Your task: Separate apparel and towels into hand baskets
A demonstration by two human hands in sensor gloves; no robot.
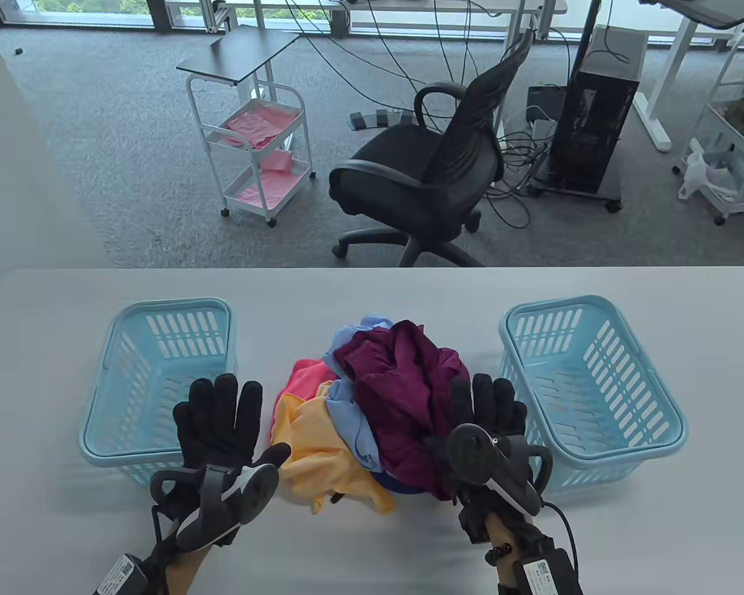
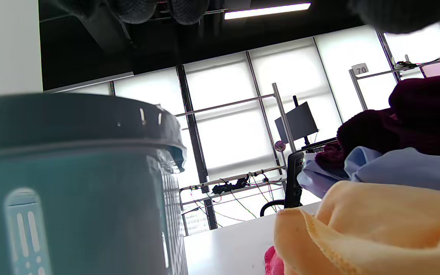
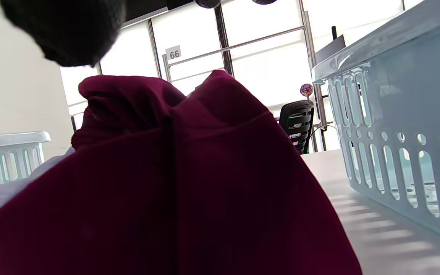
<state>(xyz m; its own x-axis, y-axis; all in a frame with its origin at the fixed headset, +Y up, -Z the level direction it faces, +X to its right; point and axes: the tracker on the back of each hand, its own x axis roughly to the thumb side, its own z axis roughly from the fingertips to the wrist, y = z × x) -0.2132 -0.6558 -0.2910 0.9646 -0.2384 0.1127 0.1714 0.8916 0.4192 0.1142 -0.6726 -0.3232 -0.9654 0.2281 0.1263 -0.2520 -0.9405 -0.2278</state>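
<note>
1. Filling the left foreground: blue basket (image 2: 71, 183), slotted wall in shadow, rim curling over at its right corner.
2. Lower right: yellow towel (image 2: 365, 225) with stitched edge, lying on the white table (image 2: 227, 244).
3. Peeking out beneath its left corner: a pink cloth (image 2: 272, 263).
4. Above the towel: light blue garment (image 2: 395, 170), topped by a maroon garment (image 2: 414, 122).
5. Along the top edge: dark gloved fingertips (image 2: 136, 8), blurred, touching nothing visible.
6. Behind: bright blinds, a monitor (image 2: 298, 121), a lit ceiling lamp (image 2: 266, 10).
</note>
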